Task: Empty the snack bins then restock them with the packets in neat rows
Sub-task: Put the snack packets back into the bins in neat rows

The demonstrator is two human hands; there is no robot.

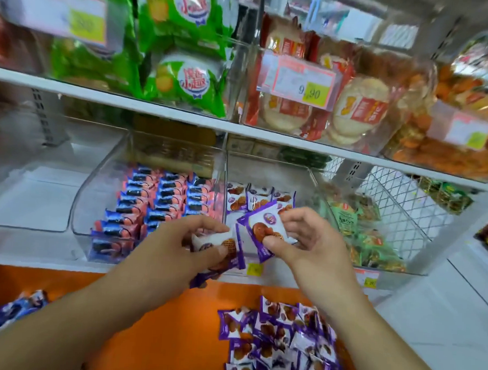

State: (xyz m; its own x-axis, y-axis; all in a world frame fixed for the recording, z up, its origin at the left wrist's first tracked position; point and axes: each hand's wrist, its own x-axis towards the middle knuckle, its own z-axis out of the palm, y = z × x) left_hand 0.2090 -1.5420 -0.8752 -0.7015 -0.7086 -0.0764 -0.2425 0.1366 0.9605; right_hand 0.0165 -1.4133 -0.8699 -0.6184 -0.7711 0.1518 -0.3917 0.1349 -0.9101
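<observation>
My left hand (pixel 189 246) grips a small stack of purple-and-white waffle packets (pixel 220 248) in front of the middle clear bin (pixel 268 169). My right hand (pixel 299 237) pinches one waffle packet (pixel 263 227) between thumb and fingers, just right of the stack. At the back of that bin stands a short row of the same packets (pixel 260 198). The clear bin to its left (pixel 102 195) holds blue-and-pink packets (pixel 158 200) in neat rows. A loose pile of waffle packets (pixel 280 343) lies on the orange surface (pixel 161 321) below.
A clear bin (pixel 419 248) of green packets (pixel 366 237) stands at the right. An empty clear bin (pixel 27 197) is at the left. The upper shelf (pixel 156 108) carries bins of green bags, round rice crackers and orange snacks. Blue packets (pixel 10 311) lie at the lower left.
</observation>
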